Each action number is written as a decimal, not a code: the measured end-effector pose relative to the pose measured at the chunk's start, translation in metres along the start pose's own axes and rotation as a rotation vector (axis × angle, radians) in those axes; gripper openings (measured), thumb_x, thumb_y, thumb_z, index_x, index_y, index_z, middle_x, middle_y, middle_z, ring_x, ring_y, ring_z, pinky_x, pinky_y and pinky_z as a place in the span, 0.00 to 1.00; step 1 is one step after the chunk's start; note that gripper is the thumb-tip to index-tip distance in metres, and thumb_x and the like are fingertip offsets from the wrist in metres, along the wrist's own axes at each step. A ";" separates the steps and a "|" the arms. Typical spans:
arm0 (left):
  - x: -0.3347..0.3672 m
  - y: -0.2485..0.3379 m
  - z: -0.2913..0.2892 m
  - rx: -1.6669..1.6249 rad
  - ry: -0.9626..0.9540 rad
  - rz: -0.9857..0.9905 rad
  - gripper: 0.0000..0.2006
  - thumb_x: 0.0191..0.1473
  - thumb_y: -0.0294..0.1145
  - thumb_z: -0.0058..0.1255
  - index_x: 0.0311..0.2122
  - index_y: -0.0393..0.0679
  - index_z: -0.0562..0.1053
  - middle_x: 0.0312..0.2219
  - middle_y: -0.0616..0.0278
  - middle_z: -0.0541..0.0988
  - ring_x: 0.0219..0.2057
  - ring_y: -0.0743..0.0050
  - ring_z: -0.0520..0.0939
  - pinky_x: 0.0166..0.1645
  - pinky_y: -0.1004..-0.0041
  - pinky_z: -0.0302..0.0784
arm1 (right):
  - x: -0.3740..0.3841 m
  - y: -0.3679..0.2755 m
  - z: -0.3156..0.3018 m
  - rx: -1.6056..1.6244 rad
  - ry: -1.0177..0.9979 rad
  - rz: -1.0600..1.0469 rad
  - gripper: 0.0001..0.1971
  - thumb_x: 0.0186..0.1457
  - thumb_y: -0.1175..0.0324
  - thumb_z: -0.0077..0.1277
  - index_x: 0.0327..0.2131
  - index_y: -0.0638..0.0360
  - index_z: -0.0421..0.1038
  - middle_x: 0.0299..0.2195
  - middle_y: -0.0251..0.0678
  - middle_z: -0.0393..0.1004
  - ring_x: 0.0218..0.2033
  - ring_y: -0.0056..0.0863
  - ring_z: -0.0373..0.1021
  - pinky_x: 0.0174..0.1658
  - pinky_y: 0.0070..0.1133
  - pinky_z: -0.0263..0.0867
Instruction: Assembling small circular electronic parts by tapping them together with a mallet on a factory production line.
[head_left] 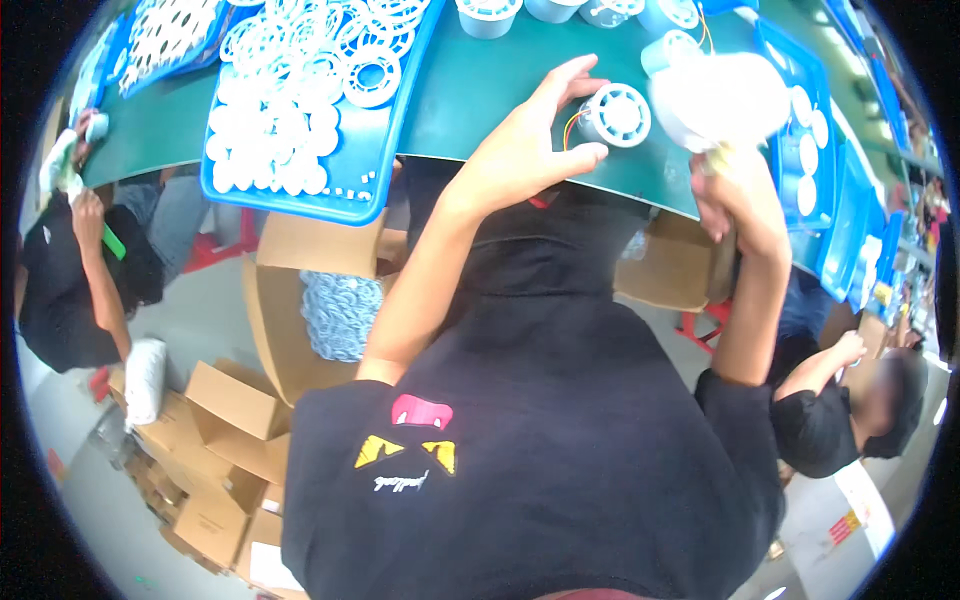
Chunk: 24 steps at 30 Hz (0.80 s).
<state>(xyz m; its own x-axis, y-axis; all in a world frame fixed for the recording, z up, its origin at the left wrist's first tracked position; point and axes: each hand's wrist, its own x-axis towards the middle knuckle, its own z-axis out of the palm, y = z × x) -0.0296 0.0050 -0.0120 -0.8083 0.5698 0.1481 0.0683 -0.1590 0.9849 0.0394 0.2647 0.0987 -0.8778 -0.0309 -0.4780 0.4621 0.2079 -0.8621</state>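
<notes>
A small round white housing with a slotted, wheel-like top and thin red and yellow wires stands on the green tabletop. My left hand curves around its left side, thumb and fingers apart; whether they touch it I cannot tell. In my right hand, closed at the right, is a large white rounded object, blurred and too bright to name. Behind it stands another white housing with wires. Several similar cups line the far side of the table.
A blue tray at the left holds many white rings and discs. Blue trays with white parts line the right. Below are cardboard boxes, one with light-blue pieces. Co-workers sit at far left and right.
</notes>
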 end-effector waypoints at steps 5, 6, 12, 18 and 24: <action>0.002 0.012 0.021 0.489 0.084 0.097 0.38 0.50 0.37 0.69 0.64 0.37 0.65 0.57 0.47 0.74 0.62 0.51 0.72 0.68 0.60 0.65 | -0.010 0.065 -0.013 0.640 -0.036 -0.099 0.15 0.59 0.68 0.54 0.46 0.61 0.63 0.14 0.23 0.55 0.09 0.17 0.51 0.11 0.18 0.51; 0.000 0.007 0.024 0.546 0.132 0.118 0.36 0.50 0.40 0.69 0.61 0.37 0.67 0.55 0.47 0.74 0.59 0.46 0.73 0.67 0.58 0.66 | -0.006 0.073 -0.018 0.653 0.004 -0.048 0.13 0.63 0.65 0.48 0.48 0.61 0.63 0.16 0.25 0.56 0.11 0.20 0.55 0.13 0.19 0.54; 0.001 0.009 0.031 0.480 0.145 0.027 0.33 0.51 0.43 0.69 0.56 0.34 0.70 0.52 0.45 0.76 0.55 0.52 0.78 0.61 0.60 0.73 | 0.028 0.088 -0.022 0.529 0.605 -0.029 0.20 0.69 0.49 0.45 0.42 0.60 0.70 0.21 0.35 0.70 0.16 0.21 0.65 0.19 0.21 0.59; 0.004 0.012 0.038 0.292 0.240 -0.067 0.36 0.47 0.51 0.70 0.55 0.36 0.72 0.48 0.43 0.76 0.52 0.47 0.78 0.58 0.59 0.74 | 0.002 0.087 -0.035 -0.341 0.430 0.110 0.15 0.69 0.55 0.52 0.33 0.54 0.73 0.13 0.18 0.60 0.13 0.08 0.55 0.18 0.12 0.48; 0.013 0.028 0.057 0.513 0.226 0.059 0.36 0.45 0.48 0.70 0.54 0.35 0.72 0.46 0.44 0.75 0.50 0.43 0.76 0.56 0.56 0.74 | -0.003 0.030 0.042 0.065 0.286 -0.355 0.32 0.59 0.68 0.60 0.64 0.63 0.62 0.51 0.39 0.74 0.35 0.21 0.74 0.39 0.19 0.72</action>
<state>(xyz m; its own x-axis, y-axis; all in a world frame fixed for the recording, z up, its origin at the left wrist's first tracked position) -0.0051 0.0535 0.0224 -0.8960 0.3757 0.2366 0.3467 0.2590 0.9015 0.0615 0.2298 0.0669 -0.9784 0.1844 -0.0937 0.1258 0.1710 -0.9772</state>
